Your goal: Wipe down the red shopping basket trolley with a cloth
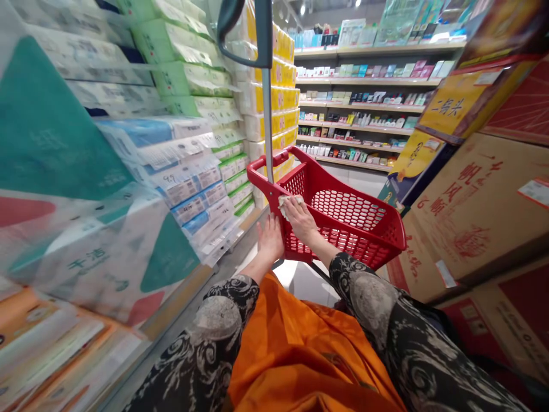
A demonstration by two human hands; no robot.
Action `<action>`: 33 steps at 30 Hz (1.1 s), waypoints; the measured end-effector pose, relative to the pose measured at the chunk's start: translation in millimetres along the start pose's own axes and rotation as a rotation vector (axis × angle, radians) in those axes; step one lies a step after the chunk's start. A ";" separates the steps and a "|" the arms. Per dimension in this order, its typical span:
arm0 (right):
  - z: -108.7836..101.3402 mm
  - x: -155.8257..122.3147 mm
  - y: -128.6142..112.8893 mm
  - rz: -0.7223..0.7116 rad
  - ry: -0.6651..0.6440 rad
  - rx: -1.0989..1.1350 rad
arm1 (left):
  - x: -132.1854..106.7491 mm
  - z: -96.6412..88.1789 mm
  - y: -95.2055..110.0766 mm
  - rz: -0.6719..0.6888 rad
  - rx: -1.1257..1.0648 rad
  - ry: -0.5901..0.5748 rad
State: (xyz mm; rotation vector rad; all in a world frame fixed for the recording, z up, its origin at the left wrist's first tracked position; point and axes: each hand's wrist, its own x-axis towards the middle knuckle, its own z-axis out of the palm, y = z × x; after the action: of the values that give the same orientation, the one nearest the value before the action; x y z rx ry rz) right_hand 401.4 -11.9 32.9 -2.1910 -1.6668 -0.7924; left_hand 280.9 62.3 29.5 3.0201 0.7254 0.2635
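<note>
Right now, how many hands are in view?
2: left hand against the red basket, right hand pressing a cloth to the same basket's side. No others show.

Stocked shelves (369, 81) under small ceiling lights (302, 10)

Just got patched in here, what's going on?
A person's right hand presses a crumpled off-white cloth against the handle end of a red plastic shopping cart with perforated sides. The left hand, fingers extended, lies against that same end, lower down. The cart stands in a store aisle, between stacked plastic-wrapped packs on the left and brown cardboard boxes with red print on the right.
</note>
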 end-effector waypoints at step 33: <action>-40.8 -133.8 69.4 0.864 0.138 -0.014 | 63.4 -66.6 11.0 0.231 0.306 0.125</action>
State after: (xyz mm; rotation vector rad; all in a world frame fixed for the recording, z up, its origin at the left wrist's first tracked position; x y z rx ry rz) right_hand 431.9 -160.7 -3.4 -2.4481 -0.5226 -0.6589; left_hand 330.2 80.2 105.8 3.4104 0.4575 0.3817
